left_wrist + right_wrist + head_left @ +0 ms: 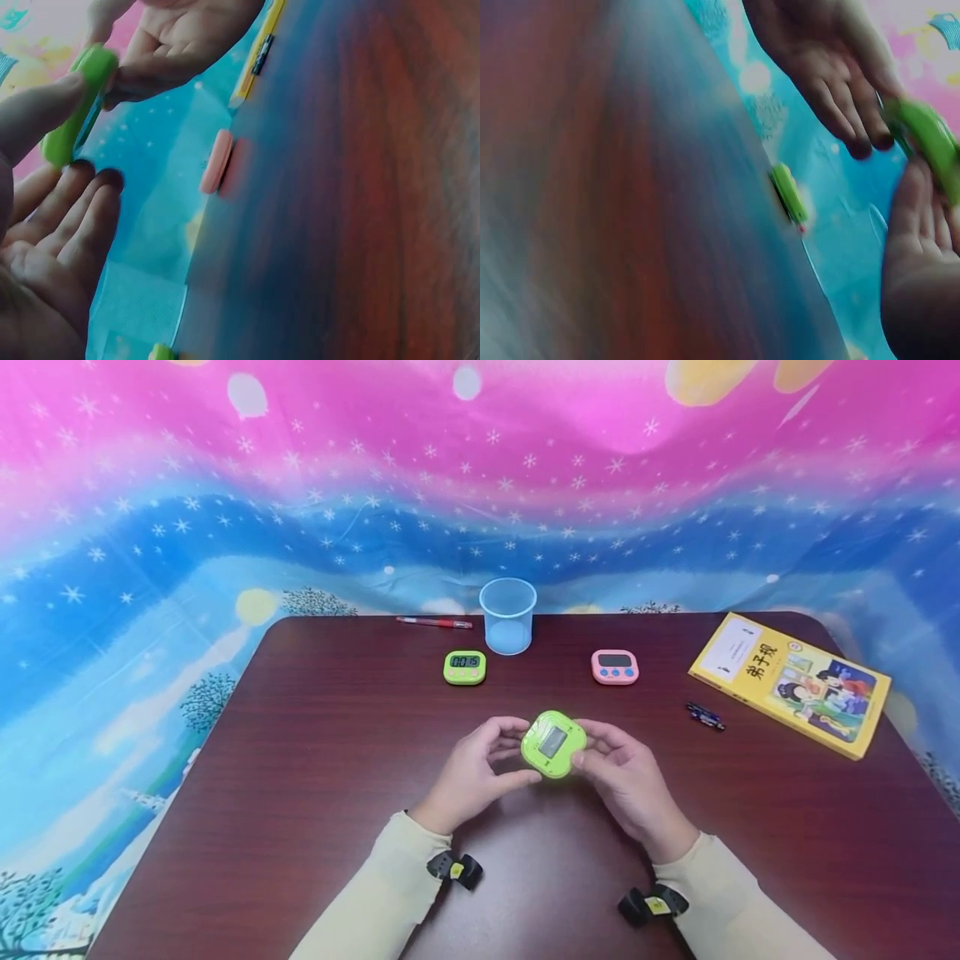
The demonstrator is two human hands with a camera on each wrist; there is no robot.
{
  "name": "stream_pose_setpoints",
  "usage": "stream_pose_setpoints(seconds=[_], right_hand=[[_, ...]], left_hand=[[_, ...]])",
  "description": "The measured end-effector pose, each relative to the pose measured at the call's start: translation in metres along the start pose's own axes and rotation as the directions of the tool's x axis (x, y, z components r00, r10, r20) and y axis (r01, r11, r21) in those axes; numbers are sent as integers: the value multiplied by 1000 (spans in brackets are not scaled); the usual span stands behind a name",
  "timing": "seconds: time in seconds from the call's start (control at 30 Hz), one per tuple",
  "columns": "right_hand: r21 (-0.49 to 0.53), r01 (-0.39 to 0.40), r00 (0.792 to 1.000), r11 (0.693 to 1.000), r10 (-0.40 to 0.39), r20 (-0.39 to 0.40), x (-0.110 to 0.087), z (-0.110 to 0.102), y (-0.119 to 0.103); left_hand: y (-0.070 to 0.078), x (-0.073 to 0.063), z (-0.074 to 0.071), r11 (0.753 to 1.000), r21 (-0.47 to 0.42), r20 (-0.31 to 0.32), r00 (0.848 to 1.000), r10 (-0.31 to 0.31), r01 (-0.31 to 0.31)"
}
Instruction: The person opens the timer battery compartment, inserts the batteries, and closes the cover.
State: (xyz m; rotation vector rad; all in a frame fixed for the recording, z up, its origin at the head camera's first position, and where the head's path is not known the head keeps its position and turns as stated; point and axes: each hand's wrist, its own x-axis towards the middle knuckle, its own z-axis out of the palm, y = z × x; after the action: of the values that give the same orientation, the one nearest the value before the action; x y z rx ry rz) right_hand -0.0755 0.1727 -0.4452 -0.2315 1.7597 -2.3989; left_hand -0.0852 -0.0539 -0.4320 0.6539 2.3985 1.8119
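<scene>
- The green device (553,743) was up between both hands over the near part of the dark table (337,777), apart from the green timer (464,668) and the pink timer (615,667) further back
- The left hand (468,777) pinched its left side, thumb at the lower edge and fingertips at the upper; the right hand (633,785) gripped the opposite side between thumb and fingers
- For steady handling, a light fingertip hold on the rim seemed best, leaving the grey rectangle (553,742) on its face uncovered
- Turning it probably called for one hand to keep a firm pinch while the other shifted, since the smooth-looking, rounded edge might have slipped if both had loosened together
- Keeping it low over the table would likely have softened any drop
- The green timer's display read 00 15; no digits could be made out on the pink timer's screen or the grey rectangle
- The yellow book (791,685) bore the title 弟子规 in black, its smaller print too fine to read
- Marks on the yellow tag (657,906) at the right wrist were illegible, and no brand name could be read anywhere
</scene>
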Motion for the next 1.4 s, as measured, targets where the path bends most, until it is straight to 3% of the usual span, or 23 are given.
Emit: stream_pose_setpoints(seconds=[0.13,0.37,0.5,0.63,0.8,1.03,1.23,1.4], right_hand=[[-38,-29,992,999,33,123,3,-9,-2],[-61,-53,955,997,69,289,5,-21,-7],[-103,-51,945,993,81,317,5,-23,-9],[-146,-48,950,988,90,298,5,-21,-9],[-159,-17,969,987,56,240,3,-15,-9],[-235,55,994,971,-32,103,-1,-2,-6],[-169,66,998,983,-68,-4,-5,14,3],[-37,51,994,998,-54,-97,-8,24,8]], left_hand=[[-2,1,-4,999,43,68,998,12,-15],[-3,-1,-5,998,60,173,985,21,-32],[-5,-2,-4,999,38,207,978,26,-35],[-5,-2,-4,999,32,195,980,27,-34],[-5,-2,-3,999,28,133,991,26,-30],[-5,-1,4,998,52,-28,999,46,-45],[-7,-2,14,997,42,-219,973,79,-72],[-6,-5,24,997,45,-278,958,69,-59]])
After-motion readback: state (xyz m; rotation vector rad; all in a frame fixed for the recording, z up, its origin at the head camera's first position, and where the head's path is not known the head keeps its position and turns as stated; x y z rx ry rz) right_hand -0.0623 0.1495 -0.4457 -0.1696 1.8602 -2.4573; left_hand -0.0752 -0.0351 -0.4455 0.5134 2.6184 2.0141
